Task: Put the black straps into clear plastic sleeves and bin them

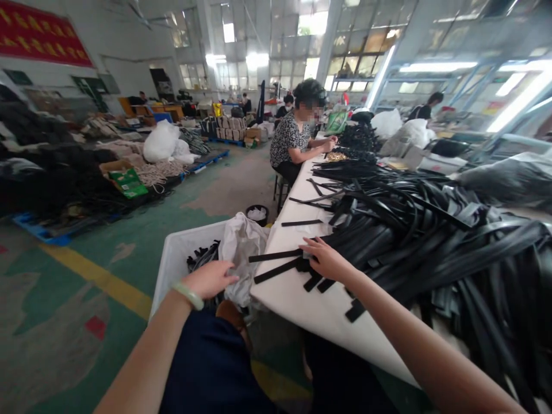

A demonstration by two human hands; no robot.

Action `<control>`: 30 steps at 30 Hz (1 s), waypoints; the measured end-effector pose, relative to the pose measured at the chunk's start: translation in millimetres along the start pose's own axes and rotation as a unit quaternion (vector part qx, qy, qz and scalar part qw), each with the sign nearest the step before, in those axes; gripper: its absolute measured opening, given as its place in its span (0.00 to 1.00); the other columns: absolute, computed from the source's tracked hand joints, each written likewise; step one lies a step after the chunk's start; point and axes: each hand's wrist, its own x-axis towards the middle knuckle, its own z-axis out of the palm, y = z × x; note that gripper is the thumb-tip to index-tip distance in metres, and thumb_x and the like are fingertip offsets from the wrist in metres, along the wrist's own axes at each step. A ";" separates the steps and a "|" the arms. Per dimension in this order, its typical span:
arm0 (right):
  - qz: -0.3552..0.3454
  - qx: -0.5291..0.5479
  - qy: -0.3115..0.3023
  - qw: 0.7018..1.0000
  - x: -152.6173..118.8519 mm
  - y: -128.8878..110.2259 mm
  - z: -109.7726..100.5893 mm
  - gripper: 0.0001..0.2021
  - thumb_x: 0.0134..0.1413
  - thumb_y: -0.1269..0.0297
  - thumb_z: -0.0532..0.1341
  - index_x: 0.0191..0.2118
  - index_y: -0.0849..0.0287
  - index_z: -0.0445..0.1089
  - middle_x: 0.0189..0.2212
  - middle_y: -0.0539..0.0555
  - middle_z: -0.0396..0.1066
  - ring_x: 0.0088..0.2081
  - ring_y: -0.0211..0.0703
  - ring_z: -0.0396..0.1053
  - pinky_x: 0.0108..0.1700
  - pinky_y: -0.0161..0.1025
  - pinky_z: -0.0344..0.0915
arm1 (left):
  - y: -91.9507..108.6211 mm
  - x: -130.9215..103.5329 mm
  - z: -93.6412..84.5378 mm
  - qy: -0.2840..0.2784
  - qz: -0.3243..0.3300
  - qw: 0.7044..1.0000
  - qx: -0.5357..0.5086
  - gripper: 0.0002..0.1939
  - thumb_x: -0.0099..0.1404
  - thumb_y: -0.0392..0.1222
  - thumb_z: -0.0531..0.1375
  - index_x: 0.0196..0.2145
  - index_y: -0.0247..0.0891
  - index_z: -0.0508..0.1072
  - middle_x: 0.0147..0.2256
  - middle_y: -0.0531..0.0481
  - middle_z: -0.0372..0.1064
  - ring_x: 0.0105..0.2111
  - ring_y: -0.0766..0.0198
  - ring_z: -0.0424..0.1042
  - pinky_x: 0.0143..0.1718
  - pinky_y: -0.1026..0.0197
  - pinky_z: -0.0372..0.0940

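Note:
My right hand point(324, 257) rests on the ends of flat black straps point(280, 256) at the table's edge, fingers spread and stretched out. Several strap ends jut past it over the pale tabletop point(276, 310). Behind it lies a large heap of long black straps point(401, 224). My left hand point(212, 280), with a pale green bangle point(190, 294) at the wrist, hovers above a white bin point(172, 253); its fingers point toward the table and nothing shows in them. In the bin are black strap pieces point(204, 256) and a white cloth point(241, 247).
A co-worker point(295, 129) sits farther along the table, hands near small gold-coloured parts point(336, 156). A dark bucket point(257, 215) stands on the floor past the bin. To the left, loaded blue pallets point(43, 233) lie on the green floor. Plastic bags point(409, 138) line the far right side.

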 end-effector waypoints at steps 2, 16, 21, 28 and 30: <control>0.020 0.012 0.023 0.999 -0.8 4.9 -0.3 0.17 0.54 0.74 0.55 0.45 0.57 0.76 0.48 0.57 0.74 0.53 0.46 0.68 0.56 0.43 0.62 | 57.5 19.9 -4.5 0.000 0.056 0.997 0.058 0.14 0.60 0.48 0.59 0.38 0.36 0.75 0.39 0.39 0.75 0.41 0.50 0.74 0.44 0.55 0.65; -0.081 0.211 0.295 0.928 -65.3 -91.4 -10.3 0.12 0.62 0.72 0.52 0.40 0.57 0.74 0.39 0.55 0.77 0.45 0.42 0.74 0.49 0.38 0.69 | 119.7 60.2 68.5 0.023 0.253 0.895 -0.366 0.22 0.60 0.44 0.61 0.51 0.34 0.73 0.52 0.40 0.70 0.51 0.55 0.70 0.57 0.50 0.61; -0.140 0.245 0.292 0.914 -70.5 -115.7 -16.7 0.15 0.60 0.75 0.52 0.47 0.56 0.72 0.43 0.55 0.76 0.48 0.42 0.72 0.52 0.41 0.69 | 129.8 48.5 62.9 0.028 0.271 0.871 -0.408 0.11 0.59 0.43 0.59 0.33 0.34 0.79 0.43 0.42 0.76 0.50 0.54 0.71 0.56 0.52 0.63; -0.061 0.137 0.224 0.963 -53.3 -86.8 -16.4 0.26 0.61 0.62 0.57 0.64 0.56 0.57 0.62 0.58 0.58 0.65 0.50 0.50 0.63 0.51 0.55 | 91.3 36.3 28.3 0.149 0.176 0.835 -0.500 0.11 0.58 0.42 0.62 0.21 0.36 0.71 0.21 0.52 0.68 0.24 0.66 0.67 0.35 0.60 0.67; 0.006 0.042 0.132 0.990 -40.1 -56.8 -4.7 0.27 0.59 0.55 0.59 0.62 0.58 0.60 0.63 0.60 0.56 0.65 0.56 0.48 0.63 0.55 0.51 | 79.0 35.7 17.1 0.208 0.157 0.765 -0.588 0.13 0.57 0.43 0.63 0.19 0.37 0.67 0.18 0.56 0.62 0.21 0.69 0.63 0.32 0.61 0.67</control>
